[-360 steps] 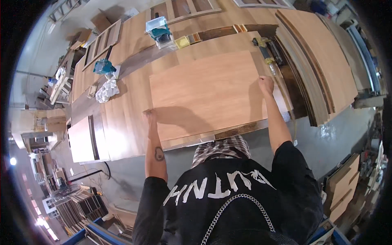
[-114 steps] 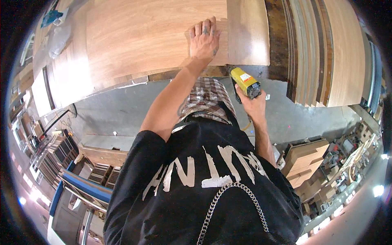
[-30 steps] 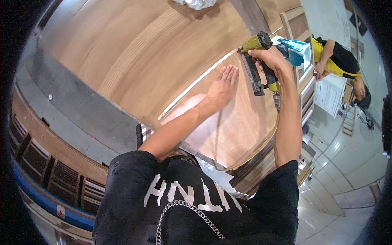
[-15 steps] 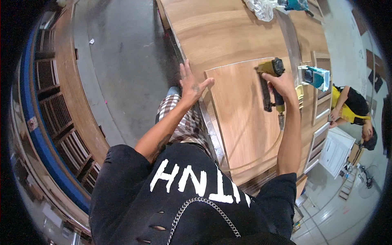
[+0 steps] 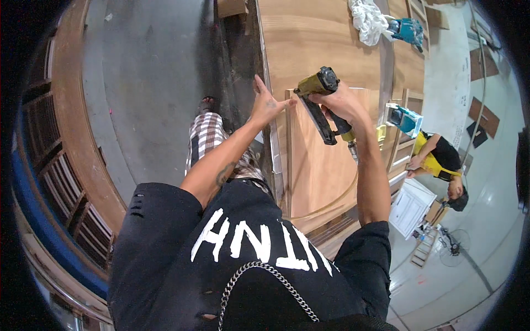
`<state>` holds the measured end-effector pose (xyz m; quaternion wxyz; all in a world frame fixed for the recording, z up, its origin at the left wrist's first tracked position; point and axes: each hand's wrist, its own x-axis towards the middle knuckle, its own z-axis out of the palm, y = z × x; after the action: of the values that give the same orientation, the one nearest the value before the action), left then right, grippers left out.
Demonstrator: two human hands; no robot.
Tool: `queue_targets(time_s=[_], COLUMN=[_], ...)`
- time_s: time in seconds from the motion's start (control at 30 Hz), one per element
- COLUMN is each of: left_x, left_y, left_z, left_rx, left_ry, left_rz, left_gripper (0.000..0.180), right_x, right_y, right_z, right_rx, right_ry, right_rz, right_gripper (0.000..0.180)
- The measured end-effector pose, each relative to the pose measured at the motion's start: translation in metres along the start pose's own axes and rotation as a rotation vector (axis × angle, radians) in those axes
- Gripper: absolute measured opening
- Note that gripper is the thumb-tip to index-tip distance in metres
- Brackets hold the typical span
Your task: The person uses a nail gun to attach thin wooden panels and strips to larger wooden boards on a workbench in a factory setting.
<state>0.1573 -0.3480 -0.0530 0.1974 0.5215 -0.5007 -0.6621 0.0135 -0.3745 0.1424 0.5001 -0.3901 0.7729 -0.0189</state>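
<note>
Left hand [image 5: 266, 105] spread flat, right hand [image 5: 338, 102] clenched, both arms extended.

Yellow-black nail gun [image 5: 323, 105], tan wood panel [image 5: 320, 160], white rag [image 5: 369, 19], plaid trousers [image 5: 207, 140].

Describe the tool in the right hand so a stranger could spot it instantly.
Start at the long plywood-topped workbench. On its near panel, the right hand grips a yellow-and-black nail gun. It is the only yellow tool; the teal ones lie farther away.

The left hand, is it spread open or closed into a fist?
Spread open: the left hand has its fingers apart, resting at the edge of the wooden panel, holding nothing.
</note>
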Motion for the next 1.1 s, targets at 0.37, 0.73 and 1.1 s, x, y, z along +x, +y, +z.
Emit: queue_targets(time_s=[0.37,0.73,1.1], left_x=[0.005,0.002,0.006], left_y=[-0.009,-0.012,-0.009], left_z=[0.01,0.012,0.005], left_rx=[0.029,0.007,-0.04], left_ry=[0.043,0.034,0.032], left_rz=[0.047,0.095,0.039], left_gripper=[0.149,0.148,0.157], right_x=[0.011,0.017,0.028], right_y=[-0.022,-0.031,-0.045], right_z=[0.004,0.01,0.021], right_rx=[-0.145,-0.297,-0.631], right_ry=[-0.01,-0.022,-0.007], right_rz=[0.073,0.028,0.04], right_gripper=[0.02,0.021,0.038])
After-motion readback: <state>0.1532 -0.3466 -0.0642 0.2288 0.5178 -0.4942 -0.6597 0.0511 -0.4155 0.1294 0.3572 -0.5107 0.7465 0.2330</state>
